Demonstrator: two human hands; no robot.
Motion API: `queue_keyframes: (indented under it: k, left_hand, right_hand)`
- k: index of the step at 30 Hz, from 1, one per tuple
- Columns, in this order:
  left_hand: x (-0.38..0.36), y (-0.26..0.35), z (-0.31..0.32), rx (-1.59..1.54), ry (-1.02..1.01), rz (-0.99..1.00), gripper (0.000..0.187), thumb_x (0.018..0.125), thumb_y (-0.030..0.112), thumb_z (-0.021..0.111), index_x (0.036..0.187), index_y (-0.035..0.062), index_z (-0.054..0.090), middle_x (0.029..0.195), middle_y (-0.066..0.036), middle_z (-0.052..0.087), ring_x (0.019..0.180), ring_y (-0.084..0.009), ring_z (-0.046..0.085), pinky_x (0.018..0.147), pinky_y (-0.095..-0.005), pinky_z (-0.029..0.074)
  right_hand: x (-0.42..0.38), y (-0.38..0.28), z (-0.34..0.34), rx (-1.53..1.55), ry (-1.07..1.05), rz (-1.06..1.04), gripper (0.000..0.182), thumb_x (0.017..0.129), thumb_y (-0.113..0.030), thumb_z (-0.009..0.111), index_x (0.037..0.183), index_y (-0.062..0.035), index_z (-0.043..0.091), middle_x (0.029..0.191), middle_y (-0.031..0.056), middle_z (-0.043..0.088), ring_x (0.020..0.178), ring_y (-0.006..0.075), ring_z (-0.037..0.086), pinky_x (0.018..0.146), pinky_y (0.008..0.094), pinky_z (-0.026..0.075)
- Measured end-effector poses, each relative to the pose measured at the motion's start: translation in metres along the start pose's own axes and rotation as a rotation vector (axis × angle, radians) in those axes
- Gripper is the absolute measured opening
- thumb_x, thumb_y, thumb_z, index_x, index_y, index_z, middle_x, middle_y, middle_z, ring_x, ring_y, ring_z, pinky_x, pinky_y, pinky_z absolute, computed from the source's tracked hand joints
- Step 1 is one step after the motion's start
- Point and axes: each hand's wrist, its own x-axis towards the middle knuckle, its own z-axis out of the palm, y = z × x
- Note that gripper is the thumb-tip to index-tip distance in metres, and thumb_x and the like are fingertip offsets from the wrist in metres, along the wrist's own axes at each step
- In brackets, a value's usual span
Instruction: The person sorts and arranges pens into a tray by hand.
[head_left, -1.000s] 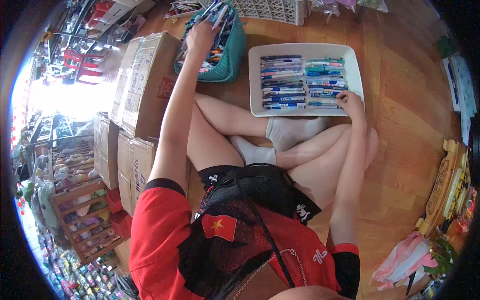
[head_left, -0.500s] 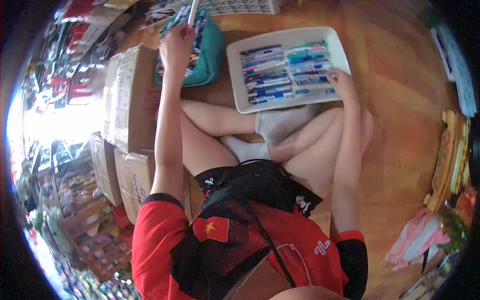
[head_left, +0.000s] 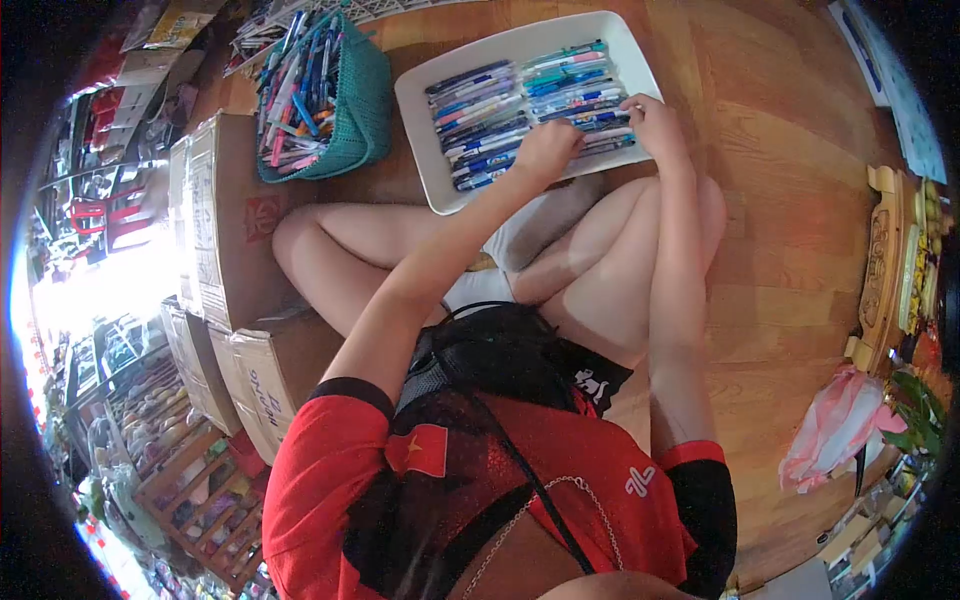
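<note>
Two columns of pens (head_left: 486, 118) lie in a white tray (head_left: 434, 186) in front of my crossed legs. My left hand (head_left: 550, 150) is over the lower middle of the tray, its fingers pinched at the near end of the right column, on a pen that they mostly hide. At the tray's right side, my right hand (head_left: 655, 125) has its thumb and forefinger together by the pen ends; what is between them is too small to make out. A teal woven basket (head_left: 362, 105) full of loose pens (head_left: 300, 95) stands left of the tray.
Cardboard boxes (head_left: 240, 215) are stacked at the left, beside the basket. A white rack (head_left: 400, 8) lies beyond it. Carved wooden furniture (head_left: 882, 265) and a pink and white bag (head_left: 830, 425) are at the right on the wooden floor (head_left: 780, 250).
My left hand has moved from above the basket, where it held a white pen, rightward to the tray. My right hand remains at the tray's right side. The view has shifted.
</note>
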Motion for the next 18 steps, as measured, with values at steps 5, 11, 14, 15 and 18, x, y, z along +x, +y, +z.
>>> queue_keyframes:
  k: [5,11,14,15,18]
  left_hand:
    - [0.002,0.003,0.007,0.188,-0.063,-0.083,0.012,0.076,0.016,0.059,0.076,0.0075,0.068,0.078,-0.016,0.065,0.076,-0.031,0.066,0.065,-0.0417,0.054]
    - [0.002,-0.004,0.018,0.109,0.146,-0.019,0.01,0.072,0.013,0.06,0.075,0.0048,0.066,0.085,-0.015,0.063,0.079,-0.0297,0.064,0.065,-0.0396,0.054]
    - [-0.011,0.009,-0.016,0.031,0.196,-0.07,0.016,0.078,0.021,0.059,0.081,0.0067,0.064,0.085,-0.012,0.062,0.081,-0.0297,0.063,0.068,-0.0403,0.053]
    - [-0.017,0.009,-0.027,-0.029,0.236,-0.038,0.015,0.078,0.021,0.061,0.082,0.0073,0.064,0.085,-0.01,0.061,0.082,-0.0286,0.062,0.069,-0.0393,0.052]
    - [-0.047,0.004,-0.081,-0.106,0.319,-0.042,0.013,0.078,0.019,0.062,0.083,0.0075,0.065,0.086,-0.009,0.061,0.082,-0.0281,0.061,0.069,-0.0389,0.051]
  right_hand:
    - [0.01,0.017,0.008,-0.087,0.001,-0.198,0.026,0.087,-0.022,0.057,0.1,0.0,0.061,0.098,0.0221,0.062,0.092,0.0373,0.06,0.078,0.0402,0.048]
    - [0.007,0.001,0.002,-0.208,-0.152,-0.134,0.023,0.083,-0.018,0.063,0.097,-0.0014,0.063,0.089,0.0184,0.066,0.087,0.0298,0.065,0.073,0.0356,0.049]
    - [0.011,0.006,0.004,-0.158,-0.178,-0.13,0.019,0.081,-0.018,0.064,0.093,-0.0032,0.063,0.081,0.0157,0.066,0.077,0.028,0.065,0.069,0.0339,0.048]
    - [0.009,0.011,0.005,-0.127,-0.177,-0.124,0.018,0.081,-0.018,0.064,0.092,-0.0037,0.063,0.08,0.015,0.066,0.074,0.0273,0.065,0.068,0.0333,0.048]
    - [0.014,0.019,0.008,-0.192,-0.205,-0.107,0.016,0.08,-0.018,0.064,0.09,-0.0055,0.063,0.078,0.0137,0.066,0.074,0.0251,0.065,0.067,0.0319,0.048]
